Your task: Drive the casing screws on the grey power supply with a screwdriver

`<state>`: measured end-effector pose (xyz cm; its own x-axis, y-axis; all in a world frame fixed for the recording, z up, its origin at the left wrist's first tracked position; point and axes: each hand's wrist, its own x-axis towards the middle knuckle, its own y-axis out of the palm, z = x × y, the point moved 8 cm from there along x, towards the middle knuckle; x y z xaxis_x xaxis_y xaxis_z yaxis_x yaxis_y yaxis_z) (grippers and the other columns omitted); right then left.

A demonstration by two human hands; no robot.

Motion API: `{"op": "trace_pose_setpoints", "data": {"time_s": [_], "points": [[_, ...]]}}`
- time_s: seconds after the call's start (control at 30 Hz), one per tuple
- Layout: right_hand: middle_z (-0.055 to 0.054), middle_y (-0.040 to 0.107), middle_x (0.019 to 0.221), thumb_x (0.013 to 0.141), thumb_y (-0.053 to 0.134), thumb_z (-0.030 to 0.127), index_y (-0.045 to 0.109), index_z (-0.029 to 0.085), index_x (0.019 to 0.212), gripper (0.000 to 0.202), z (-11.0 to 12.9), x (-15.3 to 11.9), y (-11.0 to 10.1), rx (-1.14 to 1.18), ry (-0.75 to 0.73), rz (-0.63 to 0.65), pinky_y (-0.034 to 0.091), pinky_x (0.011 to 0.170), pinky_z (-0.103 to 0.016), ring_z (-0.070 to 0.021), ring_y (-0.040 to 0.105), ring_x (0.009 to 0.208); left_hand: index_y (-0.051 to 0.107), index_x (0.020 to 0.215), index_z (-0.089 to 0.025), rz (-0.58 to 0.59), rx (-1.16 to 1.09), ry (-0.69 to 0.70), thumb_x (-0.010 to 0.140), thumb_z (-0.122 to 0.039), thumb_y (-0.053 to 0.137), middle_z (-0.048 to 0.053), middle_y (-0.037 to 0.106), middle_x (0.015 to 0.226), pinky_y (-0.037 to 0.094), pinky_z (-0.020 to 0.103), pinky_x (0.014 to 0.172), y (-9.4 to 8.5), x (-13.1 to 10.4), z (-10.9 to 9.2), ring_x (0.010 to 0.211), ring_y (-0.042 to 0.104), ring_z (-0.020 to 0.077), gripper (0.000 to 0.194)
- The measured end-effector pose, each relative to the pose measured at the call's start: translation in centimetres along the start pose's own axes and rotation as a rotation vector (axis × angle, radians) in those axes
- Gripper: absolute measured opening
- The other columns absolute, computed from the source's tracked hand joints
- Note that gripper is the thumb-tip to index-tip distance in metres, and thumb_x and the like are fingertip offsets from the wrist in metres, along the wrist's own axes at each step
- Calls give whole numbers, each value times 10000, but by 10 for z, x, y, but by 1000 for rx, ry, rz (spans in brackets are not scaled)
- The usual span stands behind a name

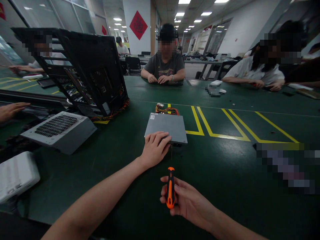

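Note:
A grey computer power supply [166, 125] lies on the green table in front of me, a white label on its top. My left hand [155, 150] holds it at the near left edge, fingers bent over the top and palm against the front side. A screwdriver [170, 188] with an orange and black handle is in my right hand [186, 200], closed around the handle. Its thin shaft points away from me, the tip at the near side of the power supply. Whether the tip sits in a screw cannot be made out. Coloured cables [167, 109] bunch behind the unit.
At left stand an open black computer case [100, 66] and a second power supply [60, 128] with a grille. A white box-like object [18, 175] lies nearer. Another person's hand [13, 110] reaches in from the left. Yellow tape lines [220, 135] mark the table. People sit opposite.

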<state>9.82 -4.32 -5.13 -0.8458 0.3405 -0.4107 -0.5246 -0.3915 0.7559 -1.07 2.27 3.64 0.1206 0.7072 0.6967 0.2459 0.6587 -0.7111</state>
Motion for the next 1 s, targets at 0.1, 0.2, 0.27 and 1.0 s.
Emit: {"op": "trace_pose_setpoints", "data": {"time_s": [0.1, 0.2, 0.27, 1.0], "points": [[-63, 623, 856, 690, 675, 187, 526, 162, 961, 310, -1, 1, -2, -46, -19, 9, 432, 517, -211, -186, 625, 789, 512, 1081, -220, -9, 2, 3, 827, -252, 490, 49, 564, 1139, 291, 358, 849, 0, 0, 0, 1068, 469, 193, 257], [-60, 627, 849, 689, 677, 189, 523, 166, 921, 279, -1, 1, 0, -45, -12, 4, 426, 517, -209, -180, 627, 779, 512, 1080, -220, -6, 1, 6, 826, -253, 489, 48, 566, 1137, 291, 359, 846, 0, 0, 0, 1069, 467, 195, 257], [-69, 628, 870, 710, 661, 205, 528, 161, 943, 272, -1, 1, 2, -38, -1, -11, 433, 551, -222, -192, 624, 822, 511, 1080, -217, -3, 0, 6, 828, -253, 486, 47, 567, 1135, 292, 358, 844, 0, 1, 0, 1067, 467, 193, 256], [-77, 629, 906, 787, 581, 249, 545, 163, 1028, 259, -2, -1, 1, 0, 1, -8, 444, 615, -267, -217, 616, 872, 505, 1084, -212, -1, -8, 5, 829, -243, 483, 43, 563, 1135, 294, 362, 852, 0, 0, 0, 1067, 464, 193, 257]]}}
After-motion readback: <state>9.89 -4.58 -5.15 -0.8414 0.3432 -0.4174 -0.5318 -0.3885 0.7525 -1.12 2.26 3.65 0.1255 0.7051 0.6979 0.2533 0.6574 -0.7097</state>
